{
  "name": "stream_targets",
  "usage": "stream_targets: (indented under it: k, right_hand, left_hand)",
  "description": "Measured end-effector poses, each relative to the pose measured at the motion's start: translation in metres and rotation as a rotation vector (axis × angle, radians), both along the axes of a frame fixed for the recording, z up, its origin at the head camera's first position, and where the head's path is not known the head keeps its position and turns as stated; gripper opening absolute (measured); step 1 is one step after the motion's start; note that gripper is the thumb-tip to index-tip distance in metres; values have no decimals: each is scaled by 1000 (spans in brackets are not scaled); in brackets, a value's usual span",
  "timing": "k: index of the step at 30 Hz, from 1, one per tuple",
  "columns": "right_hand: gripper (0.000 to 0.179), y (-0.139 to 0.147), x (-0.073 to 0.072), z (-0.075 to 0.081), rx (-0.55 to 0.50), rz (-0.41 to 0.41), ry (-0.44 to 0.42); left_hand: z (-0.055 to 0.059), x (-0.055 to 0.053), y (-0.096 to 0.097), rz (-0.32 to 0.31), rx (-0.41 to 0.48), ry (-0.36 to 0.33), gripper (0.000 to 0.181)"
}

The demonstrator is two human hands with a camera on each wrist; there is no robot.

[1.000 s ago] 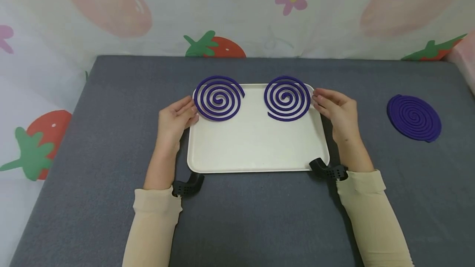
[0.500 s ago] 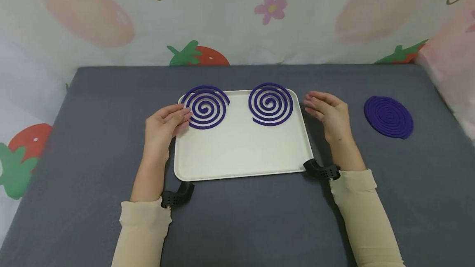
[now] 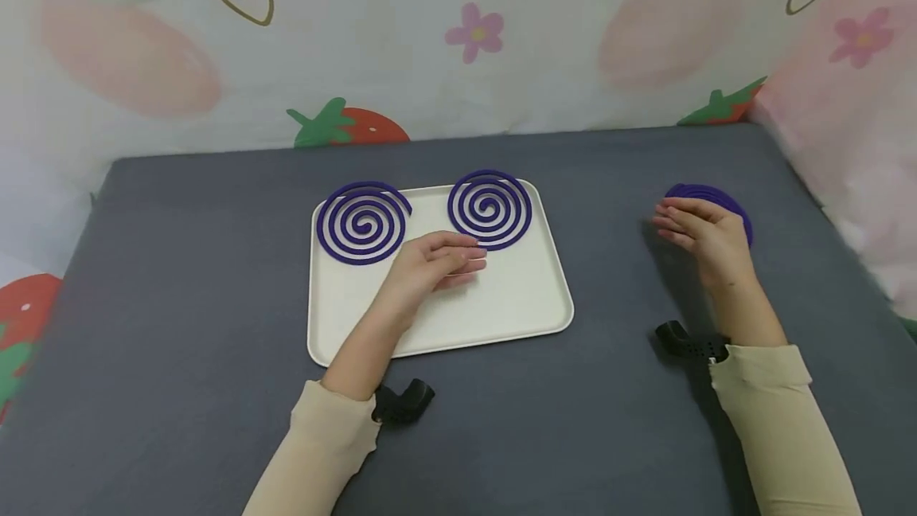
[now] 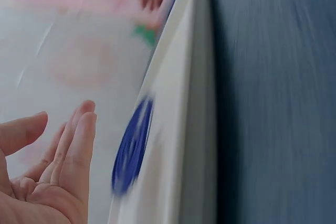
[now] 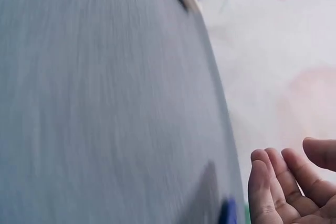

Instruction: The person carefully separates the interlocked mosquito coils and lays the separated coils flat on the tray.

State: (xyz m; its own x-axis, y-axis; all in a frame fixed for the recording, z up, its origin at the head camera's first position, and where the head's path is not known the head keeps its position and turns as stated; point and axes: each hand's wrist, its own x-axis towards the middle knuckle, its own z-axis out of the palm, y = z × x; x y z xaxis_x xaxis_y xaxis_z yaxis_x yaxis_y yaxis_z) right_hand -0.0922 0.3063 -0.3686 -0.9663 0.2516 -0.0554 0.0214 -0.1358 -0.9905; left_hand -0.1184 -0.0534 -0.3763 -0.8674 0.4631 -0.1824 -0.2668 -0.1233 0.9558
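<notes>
Two loosely wound purple mosquito coils lie toward the far side of a cream tray [image 3: 516, 305]: the left coil [image 3: 364, 227] and the right coil [image 3: 490, 213]. My left hand [image 3: 433, 273] hovers over the tray's middle, its fingertips overlapping the right coil's near edge in the head view; the left wrist view shows its fingers extended and the palm bare. A tightly nested mosquito coil [image 3: 719, 196] lies on the table at right, partly covered by my right hand [image 3: 705, 239]. Fingers relaxed, the right hand holds nothing in the right wrist view.
A grey cloth covers the table [image 3: 200, 285]. Behind it hangs a white curtain [image 3: 401, 14] printed with strawberries, flowers and hearts, with a pinkish fabric [image 3: 838, 126] at the right. Black camera mounts [image 3: 404, 402] sit at both wrists.
Both hands have left the tray's sides. The left hand has moved right over the tray, and the right hand has moved right to the nested coil. The head view has shifted.
</notes>
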Motion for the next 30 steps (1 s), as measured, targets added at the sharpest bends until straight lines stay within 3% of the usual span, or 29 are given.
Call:
stream_targets:
  k: [6, 11, 16, 21, 27, 30]
  right_hand:
    - [14, 21, 5, 2, -92, -25, 1]
    - [18, 34, 6, 1, -181, -51, 15]
    - [20, 47, 7, 1, -230, -102, -3]
    - [25, 57, 8, 1, -228, -137, -54]
    - [32, 59, 7, -6, -175, -159, -132]
    - [21, 56, 4, -10, -104, -119, -159]
  left_hand:
    - [0, 6, 50, -127, 4, -56, 28]
    - [-1, 7, 89, -140, 31, -142, 27]
    - [-3, 6, 128, -84, 61, -220, 26]
    - [-6, 1, 162, 14, 43, -225, 25]
    - [-12, -3, 191, 74, 111, -257, 31]
    - [-18, -2, 198, 87, 136, -283, 37]
